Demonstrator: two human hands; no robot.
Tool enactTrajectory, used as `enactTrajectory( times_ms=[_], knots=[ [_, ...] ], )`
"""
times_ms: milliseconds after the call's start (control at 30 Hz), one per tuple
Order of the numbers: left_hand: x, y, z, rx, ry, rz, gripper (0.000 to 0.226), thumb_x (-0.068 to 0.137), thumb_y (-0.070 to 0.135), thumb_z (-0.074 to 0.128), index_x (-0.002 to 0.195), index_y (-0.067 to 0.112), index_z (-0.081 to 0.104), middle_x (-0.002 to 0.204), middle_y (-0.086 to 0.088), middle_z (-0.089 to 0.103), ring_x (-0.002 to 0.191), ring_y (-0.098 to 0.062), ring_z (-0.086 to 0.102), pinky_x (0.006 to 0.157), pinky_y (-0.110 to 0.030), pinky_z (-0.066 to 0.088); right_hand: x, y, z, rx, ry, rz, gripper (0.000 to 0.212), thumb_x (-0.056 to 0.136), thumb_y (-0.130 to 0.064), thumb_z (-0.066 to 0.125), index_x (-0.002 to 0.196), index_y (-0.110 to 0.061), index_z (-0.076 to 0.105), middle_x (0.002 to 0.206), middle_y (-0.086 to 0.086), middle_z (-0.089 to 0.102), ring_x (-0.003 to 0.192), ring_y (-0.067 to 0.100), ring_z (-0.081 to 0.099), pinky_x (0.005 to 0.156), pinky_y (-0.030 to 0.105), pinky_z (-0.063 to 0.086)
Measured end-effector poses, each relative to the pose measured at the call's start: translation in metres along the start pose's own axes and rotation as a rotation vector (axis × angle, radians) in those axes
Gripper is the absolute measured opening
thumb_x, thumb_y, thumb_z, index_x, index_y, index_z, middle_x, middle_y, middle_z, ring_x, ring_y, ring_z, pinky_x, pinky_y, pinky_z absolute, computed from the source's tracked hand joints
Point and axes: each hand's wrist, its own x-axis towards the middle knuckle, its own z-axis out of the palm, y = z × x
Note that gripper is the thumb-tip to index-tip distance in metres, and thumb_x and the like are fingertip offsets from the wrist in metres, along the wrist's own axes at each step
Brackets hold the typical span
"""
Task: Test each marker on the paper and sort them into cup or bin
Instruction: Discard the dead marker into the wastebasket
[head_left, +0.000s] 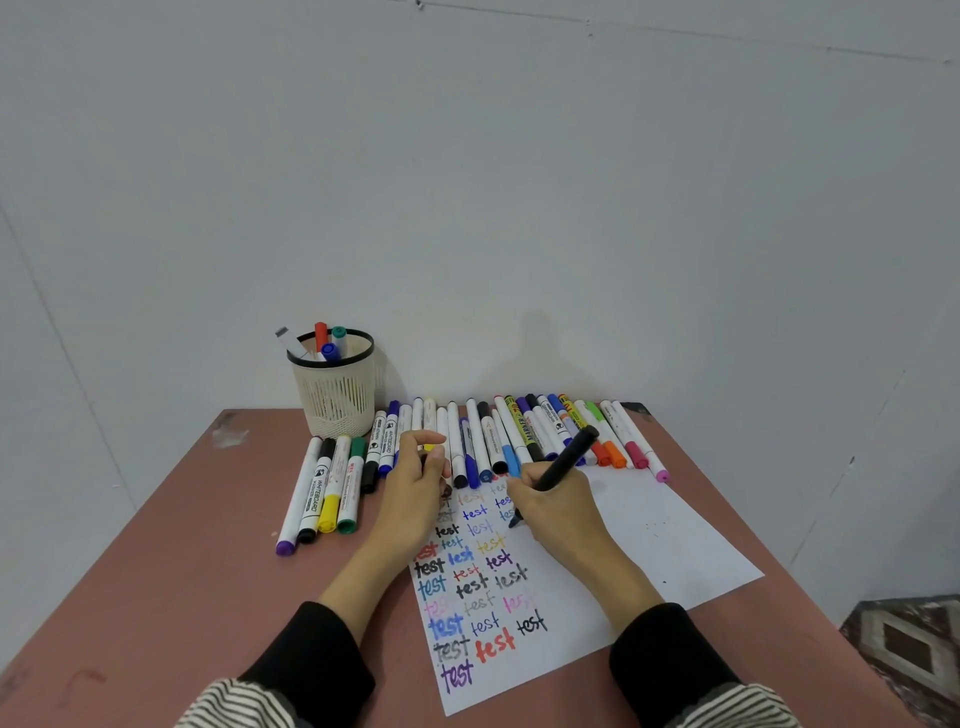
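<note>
Honestly a lot was hard to read here. The left hand (418, 480) sat curled on the paper's (649, 540) top-left corner, something small and dark poking out between its fingers, maybe a cap, but we couldn't tell for sure. It covered the top of the first column of "test" words, and the right hand (553, 506) hid part of the third column. That right hand gripped a black marker (563, 465), tip down on the paper, barrel tilted toward 1 o'clock.

Counting: four markers stood in the mesh cup (334, 387) at 10 o'clock on the table (171, 582); we could see red, green, blue and grey ends. Four more lay side by side just below the cup, capped purple, black, yellow and green. The long row (519, 431) along the paper's far edge ran from 11 to 1 o'clock, roughly two dozen, too tightly packed and overlapped for us to count exactly. We made out around twenty-five "test" scribbles, some very faint.
</note>
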Motion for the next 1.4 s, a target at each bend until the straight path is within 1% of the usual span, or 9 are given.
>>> enactTrajectory(
  times_ms=[133, 267, 400, 700, 867, 933, 1100, 1233, 1400],
  knots=[
    [0.0001, -0.0002, -0.0001, 0.004, -0.004, 0.002, 0.011, 0.104, 0.023, 0.037, 0.110, 0.024, 0.047, 0.082, -0.002, 0.055, 0.067, -0.012, 0.046, 0.064, -0.031, 0.041, -0.0003, -0.0007, -0.0014, 0.027, 0.031, 0.010, 0.040, 0.089, -0.003, 0.059, 0.056, -0.015, 0.039, 0.047, -0.007, 0.034, 0.046, 0.004, 0.037, 0.081, 0.028, 0.052],
    [-0.0001, -0.0003, -0.0005, -0.006, -0.007, -0.001, 0.011, 0.104, 0.023, 0.038, 0.109, 0.025, 0.047, 0.082, -0.002, 0.055, 0.065, -0.011, 0.046, 0.062, -0.029, 0.040, 0.0008, -0.0005, -0.0007, 0.012, 0.032, 0.008, 0.040, 0.090, -0.005, 0.059, 0.057, -0.015, 0.039, 0.047, -0.008, 0.035, 0.045, 0.003, 0.037, 0.078, 0.024, 0.054],
    [0.0004, 0.0000, -0.0003, -0.008, -0.006, -0.001, 0.010, 0.104, 0.024, 0.038, 0.106, 0.028, 0.047, 0.083, -0.002, 0.055, 0.065, -0.011, 0.046, 0.061, -0.028, 0.040, 0.0021, 0.0021, -0.0009, 0.000, 0.022, 0.001, 0.036, 0.092, -0.009, 0.060, 0.061, -0.012, 0.043, 0.051, -0.002, 0.038, 0.047, 0.005, 0.039, 0.065, 0.018, 0.048],
    [0.0004, -0.0001, -0.0001, -0.009, -0.009, -0.005, 0.010, 0.104, 0.025, 0.038, 0.106, 0.028, 0.047, 0.084, -0.002, 0.056, 0.066, -0.011, 0.047, 0.061, -0.028, 0.041, 0.0076, 0.0080, -0.0041, 0.006, 0.081, 0.013, 0.029, 0.091, -0.009, 0.060, 0.066, -0.006, 0.045, 0.056, 0.003, 0.039, 0.060, 0.016, 0.046, 0.069, 0.018, 0.052],
    [-0.0006, 0.0003, -0.0007, -0.018, -0.007, -0.005, 0.011, 0.104, 0.024, 0.038, 0.107, 0.027, 0.047, 0.082, -0.001, 0.055, 0.066, -0.011, 0.047, 0.062, -0.028, 0.041, 0.0066, 0.0078, -0.0030, -0.016, 0.057, 0.001, 0.030, 0.093, -0.011, 0.060, 0.066, -0.006, 0.046, 0.058, 0.006, 0.041, 0.057, 0.013, 0.047, 0.063, 0.012, 0.049],
    [-0.0006, 0.0007, -0.0002, -0.011, -0.007, -0.001, 0.010, 0.104, 0.024, 0.038, 0.106, 0.028, 0.047, 0.082, -0.001, 0.055, 0.066, -0.011, 0.047, 0.063, -0.029, 0.041, 0.0066, 0.0074, -0.0033, -0.021, 0.041, 0.009, 0.030, 0.093, -0.012, 0.059, 0.067, -0.005, 0.047, 0.060, 0.009, 0.042, 0.058, 0.015, 0.046, 0.062, 0.013, 0.049],
    [0.0003, 0.0007, 0.0002, -0.020, -0.010, -0.008, 0.011, 0.103, 0.024, 0.038, 0.104, 0.030, 0.047, 0.082, -0.001, 0.055, 0.067, -0.012, 0.047, 0.064, -0.029, 0.041, 0.0069, 0.0081, -0.0029, -0.016, 0.047, 0.039, 0.035, 0.093, -0.012, 0.059, 0.062, -0.013, 0.042, 0.053, -0.006, 0.041, 0.052, 0.004, 0.043, 0.068, 0.019, 0.050],
    [-0.0006, 0.0015, -0.0002, -0.028, -0.013, -0.010, 0.011, 0.104, 0.024, 0.038, 0.103, 0.030, 0.047, 0.081, 0.000, 0.054, 0.067, -0.012, 0.047, 0.063, -0.029, 0.041, 0.0060, 0.0055, -0.0031, 0.004, 0.086, 0.038, 0.033, 0.093, -0.015, 0.060, 0.064, -0.010, 0.045, 0.058, 0.003, 0.043, 0.056, 0.011, 0.046, 0.063, 0.025, 0.049],
    [-0.0017, 0.0035, -0.0005, -0.021, -0.016, -0.018, 0.011, 0.104, 0.024, 0.038, 0.104, 0.029, 0.047, 0.083, -0.001, 0.055, 0.067, -0.012, 0.047, 0.063, -0.028, 0.040, 0.0062, 0.0049, -0.0032, -0.015, 0.111, 0.070, 0.032, 0.093, -0.014, 0.059, 0.064, -0.012, 0.045, 0.057, -0.003, 0.045, 0.055, 0.004, 0.049, 0.063, 0.017, 0.045]
  ],
)
